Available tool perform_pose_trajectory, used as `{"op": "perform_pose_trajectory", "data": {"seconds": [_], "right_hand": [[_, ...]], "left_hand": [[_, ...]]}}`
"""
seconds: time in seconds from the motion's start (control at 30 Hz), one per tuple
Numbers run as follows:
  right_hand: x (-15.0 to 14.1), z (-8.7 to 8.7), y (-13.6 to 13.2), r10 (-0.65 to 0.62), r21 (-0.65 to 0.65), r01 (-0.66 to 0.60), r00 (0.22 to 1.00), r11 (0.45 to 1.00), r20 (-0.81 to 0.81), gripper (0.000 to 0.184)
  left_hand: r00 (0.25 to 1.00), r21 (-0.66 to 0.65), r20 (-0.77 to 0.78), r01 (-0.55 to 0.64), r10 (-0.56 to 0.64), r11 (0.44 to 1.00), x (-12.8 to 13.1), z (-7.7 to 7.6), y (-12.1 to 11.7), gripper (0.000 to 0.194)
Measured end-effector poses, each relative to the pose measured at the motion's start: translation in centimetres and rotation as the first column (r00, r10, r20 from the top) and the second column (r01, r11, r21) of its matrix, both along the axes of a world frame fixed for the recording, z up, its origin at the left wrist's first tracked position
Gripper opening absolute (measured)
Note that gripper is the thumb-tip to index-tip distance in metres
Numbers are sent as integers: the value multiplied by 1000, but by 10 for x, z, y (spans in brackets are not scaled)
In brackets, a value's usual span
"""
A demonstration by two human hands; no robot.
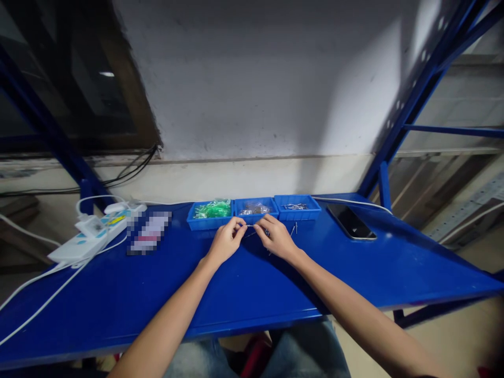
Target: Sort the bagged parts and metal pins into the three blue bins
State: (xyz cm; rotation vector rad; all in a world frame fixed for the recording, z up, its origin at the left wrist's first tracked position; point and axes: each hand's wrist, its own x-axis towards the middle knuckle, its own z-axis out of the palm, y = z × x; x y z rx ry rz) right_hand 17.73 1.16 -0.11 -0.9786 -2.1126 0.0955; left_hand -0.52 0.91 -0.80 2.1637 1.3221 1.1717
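Observation:
My left hand (229, 236) and my right hand (274, 235) meet fingertip to fingertip above the table. Pinched between them is a slim silvery screw (250, 226), its details too small to make out. Just beyond my hands stand three blue bins in a row. Green plastic pieces in clear wrapping fill the left bin (191, 223). In the middle bin (275, 209) lie a clear bag and small metal parts. The right bin (302, 215) holds several long screws (295, 206). More loose screws (294, 229) lie on the table beside my right hand, partly hidden by it.
A black phone (352, 221) lies on the blue table (378, 268) to the right. At the left are a white power strip (92, 237) with cables and a blurred-out flat item (149, 233). Blue frame posts (417, 100) and a wall rise behind.

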Motion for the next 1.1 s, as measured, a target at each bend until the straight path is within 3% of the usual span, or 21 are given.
{"op": "perform_pose_trajectory", "data": {"seconds": [0.23,0.33,0.4,0.5,0.57,0.63,0.73,0.87,0.97,1.1], "right_hand": [[3,3,0,52,60,-51,999,997,-9,20],[20,10,10,-69,165,83,994,983,-87,22],[39,13,23,-255,210,294,947,932,-194,24],[68,11,43,-541,191,584,807,789,-236,22],[78,5,51,-665,164,689,724,706,-180,19],[78,-1,52,-703,155,713,701,684,-122,21],[57,-7,43,-595,174,597,801,783,-70,20],[19,-10,25,-261,162,250,964,955,50,15],[4,-12,16,-62,110,47,988,993,143,9],[2,-12,11,39,62,-50,986,997,164,11]], "left_hand": [[997,15,-79,-24,25,1000,0,-3,2,24],[984,40,-155,-82,87,996,3,-7,3,22],[962,76,-243,-108,124,991,7,-9,3,23],[908,79,-395,-121,143,989,16,-10,3,20],[875,67,-464,-124,141,990,22,-9,3,14],[862,65,-491,-104,122,992,26,-8,6,12],[884,57,-466,-13,39,998,27,-9,16,14],[951,-14,-284,125,-124,992,23,-13,29,11],[989,-29,-126,70,-73,997,21,-17,26,16],[999,-28,-28,19,-20,999,19,-19,17,16]]}}
